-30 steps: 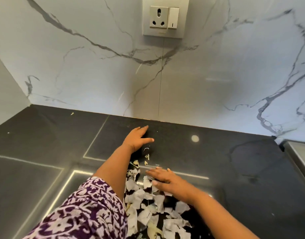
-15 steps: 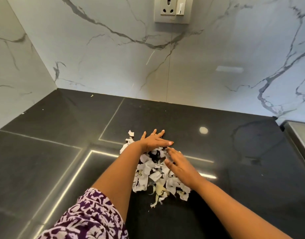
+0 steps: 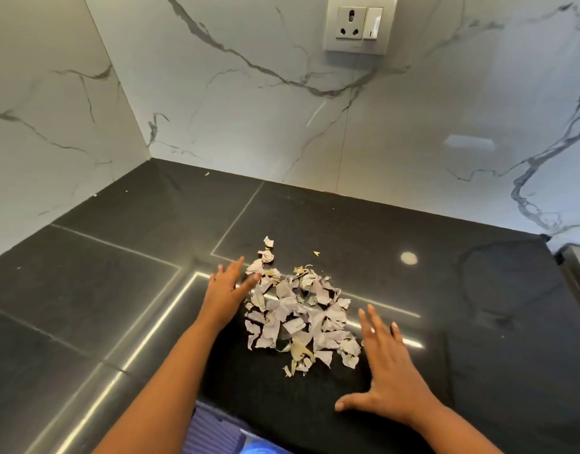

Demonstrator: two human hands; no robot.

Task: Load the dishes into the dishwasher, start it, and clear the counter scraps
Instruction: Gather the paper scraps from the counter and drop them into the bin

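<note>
A heap of torn pale paper and peel scraps (image 3: 298, 309) lies on the black counter (image 3: 118, 290). My left hand (image 3: 226, 288) rests flat at the heap's left edge, fingers spread and touching the outer scraps. On the heap's right side my right hand (image 3: 385, 368) lies flat on the counter, fingers apart, a little off the nearest scraps. Neither hand holds anything. A few stray bits (image 3: 316, 253) sit behind the heap.
Marble walls meet in a corner at the back left (image 3: 149, 155). A wall socket (image 3: 359, 22) is above. A steel edge (image 3: 577, 270) shows at the far right. A purple ribbed object (image 3: 213, 434) sits below the counter's front edge.
Both hands have drawn apart from over the heap to its two sides. The heap is now uncovered and lies nearer the counter's front.
</note>
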